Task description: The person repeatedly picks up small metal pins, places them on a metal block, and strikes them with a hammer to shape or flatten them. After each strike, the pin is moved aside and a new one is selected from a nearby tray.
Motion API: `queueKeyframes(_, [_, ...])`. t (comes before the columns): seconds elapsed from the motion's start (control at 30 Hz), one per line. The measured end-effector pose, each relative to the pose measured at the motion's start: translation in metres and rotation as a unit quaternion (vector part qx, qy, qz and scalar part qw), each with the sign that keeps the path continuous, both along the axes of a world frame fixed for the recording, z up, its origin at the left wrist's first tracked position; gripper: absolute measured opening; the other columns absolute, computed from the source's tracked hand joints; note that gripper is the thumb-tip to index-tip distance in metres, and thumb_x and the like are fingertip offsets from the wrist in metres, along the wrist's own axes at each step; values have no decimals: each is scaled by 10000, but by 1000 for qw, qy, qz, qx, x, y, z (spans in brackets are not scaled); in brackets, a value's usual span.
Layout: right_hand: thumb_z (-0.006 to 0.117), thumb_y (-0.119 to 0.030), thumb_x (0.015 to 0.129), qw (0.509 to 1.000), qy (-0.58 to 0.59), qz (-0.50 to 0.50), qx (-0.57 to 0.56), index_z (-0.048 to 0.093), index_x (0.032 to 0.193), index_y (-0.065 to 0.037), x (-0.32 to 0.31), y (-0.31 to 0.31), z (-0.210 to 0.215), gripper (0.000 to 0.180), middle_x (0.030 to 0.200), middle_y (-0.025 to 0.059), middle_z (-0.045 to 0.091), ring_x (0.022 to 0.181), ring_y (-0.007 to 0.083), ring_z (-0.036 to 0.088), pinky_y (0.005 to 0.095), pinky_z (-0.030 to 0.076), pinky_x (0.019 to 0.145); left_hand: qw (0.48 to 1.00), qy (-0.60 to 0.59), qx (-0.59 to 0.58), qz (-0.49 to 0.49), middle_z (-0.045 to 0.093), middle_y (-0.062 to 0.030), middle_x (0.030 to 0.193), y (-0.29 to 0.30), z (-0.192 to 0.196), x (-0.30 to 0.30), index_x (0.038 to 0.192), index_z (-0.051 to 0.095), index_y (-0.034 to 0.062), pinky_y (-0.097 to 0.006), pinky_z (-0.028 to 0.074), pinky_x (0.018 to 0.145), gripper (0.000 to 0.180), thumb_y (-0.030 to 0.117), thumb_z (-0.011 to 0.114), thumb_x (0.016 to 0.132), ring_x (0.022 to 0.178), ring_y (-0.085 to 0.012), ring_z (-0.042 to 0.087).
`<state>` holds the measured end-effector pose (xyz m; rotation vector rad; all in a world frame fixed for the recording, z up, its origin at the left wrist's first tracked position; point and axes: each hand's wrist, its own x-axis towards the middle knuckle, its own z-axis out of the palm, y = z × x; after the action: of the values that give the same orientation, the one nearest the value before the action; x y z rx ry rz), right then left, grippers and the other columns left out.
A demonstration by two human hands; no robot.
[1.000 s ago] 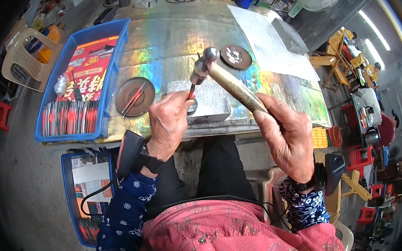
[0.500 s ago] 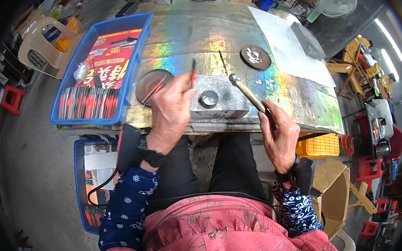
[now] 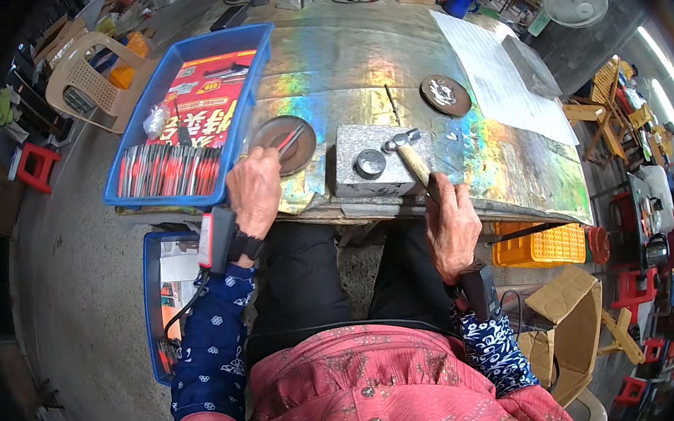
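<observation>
My left hand [image 3: 255,189] is at the near left of a round brown dish [image 3: 310,155], beside the blue tray. Its fingers are closed at the near end of a slim red-and-dark piece [image 3: 292,140] that lies across the dish; the fingertips are partly hidden. In my right hand [image 3: 452,229] is a small hammer [image 3: 414,162], gripped by its wooden handle. The hammer's metal head is above the right part of a grey metal block [image 3: 355,138]. A short dark round piece [image 3: 370,163] sits on that block.
The blue tray [image 3: 261,66] holds a row of slim red-and-dark pieces [image 3: 168,172] and a red printed sheet. Beyond the block lie a thin dark rod [image 3: 392,105] and a brown dish with white bits [image 3: 428,92]. White sheets [image 3: 493,79] cover the far right.
My left hand has moved left and down from above the block to the dish, with the red piece it held. My right hand has brought the hammer lower, over the block. The view has shifted slightly.
</observation>
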<state>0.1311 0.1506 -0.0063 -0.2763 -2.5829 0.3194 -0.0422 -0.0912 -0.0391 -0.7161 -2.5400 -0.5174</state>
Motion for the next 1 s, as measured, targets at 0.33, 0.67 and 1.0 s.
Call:
queueKeyframes(0.33, [649, -78, 841, 999, -42, 16, -20, 445, 1352, -82, 1, -3, -2, 551, 999, 189, 518, 835, 397, 588, 454, 490, 678, 997, 63, -29, 24, 594, -111, 759, 9, -12, -7, 796, 612, 63, -419, 501, 573, 26, 57, 637, 799, 704, -305, 643])
queueKeyframes(0.67, [662, -112, 863, 999, -34, 8, -28, 569, 1227, -63, -1, -1, 17, 378, 1007, 183, 555, 884, 372, 602, 424, 495, 728, 997, 41, 24, 64, 654, -152, 832, -80, 40, -37, 904, 703, 92, -456, 511, 644, 142, 110, 570, 859, 764, -361, 652])
queueKeyframes(1.0, [665, -118, 862, 998, -45, 9, -46, 583, 1194, -53, -3, 3, 20, 348, 1003, 172, 560, 880, 357, 602, 414, 491, 736, 979, -112, -157, 58, 675, -197, 988, -115, 20, -77, 1147, 652, 91, -478, 519, 780, 391, 92, 726, 763, 950, -390, 642])
